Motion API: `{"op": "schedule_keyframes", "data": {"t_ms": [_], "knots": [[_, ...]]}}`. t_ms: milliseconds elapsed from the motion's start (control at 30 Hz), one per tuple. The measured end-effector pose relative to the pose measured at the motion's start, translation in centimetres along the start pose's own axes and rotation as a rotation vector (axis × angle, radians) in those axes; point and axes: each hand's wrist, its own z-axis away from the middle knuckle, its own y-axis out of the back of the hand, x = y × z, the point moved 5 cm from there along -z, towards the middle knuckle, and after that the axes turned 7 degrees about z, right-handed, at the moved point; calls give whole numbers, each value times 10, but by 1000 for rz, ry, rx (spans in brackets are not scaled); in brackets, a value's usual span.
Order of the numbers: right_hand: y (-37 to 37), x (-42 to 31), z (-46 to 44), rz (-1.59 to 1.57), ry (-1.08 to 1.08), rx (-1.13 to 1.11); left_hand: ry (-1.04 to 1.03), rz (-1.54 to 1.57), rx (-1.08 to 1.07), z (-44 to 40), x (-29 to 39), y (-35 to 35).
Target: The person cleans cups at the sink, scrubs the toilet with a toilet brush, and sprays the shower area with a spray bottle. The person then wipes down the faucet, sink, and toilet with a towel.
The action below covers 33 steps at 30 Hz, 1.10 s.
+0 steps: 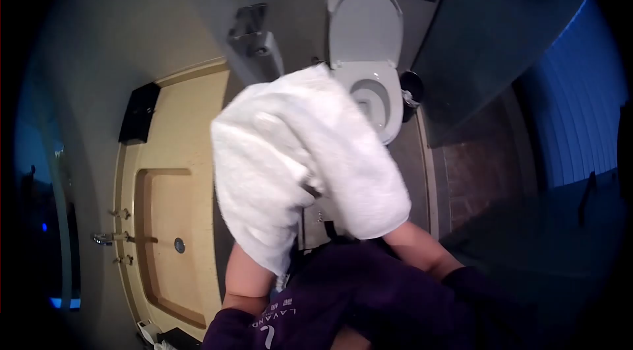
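A large white towel is bunched up in front of my body, in the middle of the view. Both my forearms reach into it from below, and its cloth covers both hands, so their fingers are hidden. The left forearm goes in at the towel's lower left corner, the right forearm at its lower right edge. Folds of the cloth come together near its middle. My dark purple top with white lettering shows beneath.
A beige counter with a sunken basin and wall taps runs along the left, a black box on it. Ahead stands a toilet with raised lid, a black bin beside it. A glass panel is at right.
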Motion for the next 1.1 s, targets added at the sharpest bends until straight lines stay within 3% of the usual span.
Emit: {"op": "schedule_keyframes", "data": {"t_ms": [100, 200, 233, 300, 367, 400, 433, 500, 533, 600, 667, 700, 733, 767, 800, 833, 867, 933, 1000, 1067, 1100], "knots": [[80, -25, 47, -256, 85, 126, 125, -212, -52, -44, -24, -21], [139, -55, 84, -233, -4, 238, 89, -333, 12, -58, -78, -19], [168, -46, 98, -125, -84, 356, 92, -292, 60, -58, -96, -9], [199, -38, 125, 104, -155, 338, 175, -31, 157, -60, -129, 30], [228, -41, 137, 95, -125, 460, 335, 368, 282, -71, -152, 52], [241, -43, 143, 94, -108, 522, 356, 351, 333, -79, -151, 51], [256, -54, 150, 426, -79, 609, 376, 330, 380, -89, -137, 31], [280, -85, 155, 1096, -26, 744, 401, 274, 261, -103, -112, 19], [274, -116, 162, 1268, 86, 780, 337, 203, 270, -111, -102, 7], [272, -169, 166, 1218, 220, 548, 197, 113, 205, -131, -75, -19], [265, -235, 172, 831, 176, 385, 16, 145, 71, -155, -38, -38], [268, -269, 179, 882, 255, 349, 3, 228, 1, -172, -15, -54], [275, -301, 179, 824, 480, 282, -94, 207, -97, -195, 7, -68], [285, -320, 168, 399, 855, 291, -192, 102, -225, -223, 33, -90], [305, -333, 157, 211, 1069, 333, -220, 16, -184, -251, 54, -96], [334, -337, 146, 118, 1149, 514, -241, -47, -122, -289, 64, -92], [367, -328, 127, 85, 1091, 771, -259, -112, -58, -327, 74, -87], [416, -261, 70, 74, 669, 1111, -312, -108, 69, -401, 75, -57], [431, -160, 10, 69, 169, 1095, -430, -251, 458, -439, 8, 54], [425, -72, -29, 93, -261, 941, -146, -314, 708, -424, -74, 136], [421, -49, -45, 141, -398, 852, -27, -536, 698, -403, -118, 173]]}}
